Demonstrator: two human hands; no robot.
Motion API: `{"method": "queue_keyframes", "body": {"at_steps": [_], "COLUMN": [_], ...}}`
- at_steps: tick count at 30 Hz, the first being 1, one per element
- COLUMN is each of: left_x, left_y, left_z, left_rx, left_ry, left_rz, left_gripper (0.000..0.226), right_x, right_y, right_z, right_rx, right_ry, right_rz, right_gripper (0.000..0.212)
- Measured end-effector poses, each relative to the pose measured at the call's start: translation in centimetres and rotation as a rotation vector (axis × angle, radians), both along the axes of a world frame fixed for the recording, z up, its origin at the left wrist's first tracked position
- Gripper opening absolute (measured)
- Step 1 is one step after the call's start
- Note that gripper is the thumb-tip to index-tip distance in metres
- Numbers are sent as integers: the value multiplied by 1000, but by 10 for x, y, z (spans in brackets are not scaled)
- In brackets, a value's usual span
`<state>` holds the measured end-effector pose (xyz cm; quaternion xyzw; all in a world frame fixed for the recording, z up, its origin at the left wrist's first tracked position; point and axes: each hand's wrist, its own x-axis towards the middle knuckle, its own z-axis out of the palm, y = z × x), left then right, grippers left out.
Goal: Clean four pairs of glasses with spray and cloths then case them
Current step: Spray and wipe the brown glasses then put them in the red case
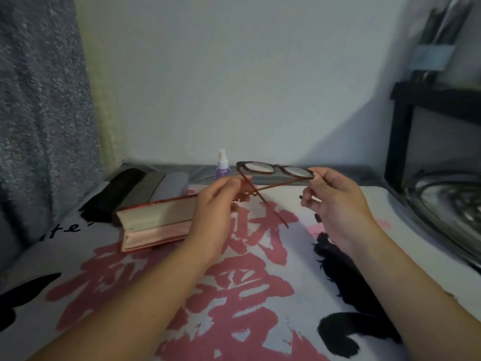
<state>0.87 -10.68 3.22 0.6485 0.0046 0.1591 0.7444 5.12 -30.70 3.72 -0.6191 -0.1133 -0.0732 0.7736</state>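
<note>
I hold a pair of brown-framed glasses (273,169) in the air above the table, lenses facing away from me. My right hand (335,201) pinches the frame at its right end. My left hand (216,204) pinches one temple arm, and the two arms cross below the lenses. An open red case (156,222) with a pale lining lies on the table under my left hand. A small purple spray bottle (223,166) with a white top stands at the back, behind the glasses. No cloth is visible.
Three closed cases, black (114,194), dark grey (145,188) and light grey (170,187), lie side by side at the back left. The table carries a white cover (260,295) with red and black print. A metal basin (447,207) sits at the right edge.
</note>
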Motion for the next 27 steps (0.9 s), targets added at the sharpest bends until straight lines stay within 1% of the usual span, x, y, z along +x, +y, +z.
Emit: {"method": "queue_keyframes", "body": {"at_steps": [4,7,10,12,15,18,20,23,24,25,27], "left_x": [-5,-10,-9,-7,-7,-9,-10,-12,-13,-13,-13], "left_y": [-3,-1,5,8,8,8,9,9,9,10,11], "left_z": [-7,-9,-7,-6,-4,-4,-3,-2,-2,-3,-4], "left_rx": [-166,-124,-115,-151,-218,-259,-259,-268,-267,-255,-208], "left_ry": [-7,-46,-80,-84,-84,-69,-54,-34,-32,-35,-55], "left_rz": [-160,-131,-76,-77,-119,-156,-159,-185,-202,-220,-253], "left_gripper": [29,25,28,30,24,21,22,22,22,23,23], "right_x": [2,1,0,-2,-3,-2,0,2,2,3,4], "right_y": [-5,-3,-3,-2,-2,-6,-9,-14,-16,-18,-23], "right_z": [3,0,0,1,3,5,6,7,7,8,9], "right_rx": [-53,-66,-78,-63,-1,53,55,-38,-81,-125,-196], "right_ry": [-12,-6,-6,-8,-22,-35,-44,-60,-68,-77,-102], "right_rz": [12,34,82,127,184,185,160,100,77,56,26], "right_gripper": [26,29,24,21,17,15,18,17,21,24,24]}}
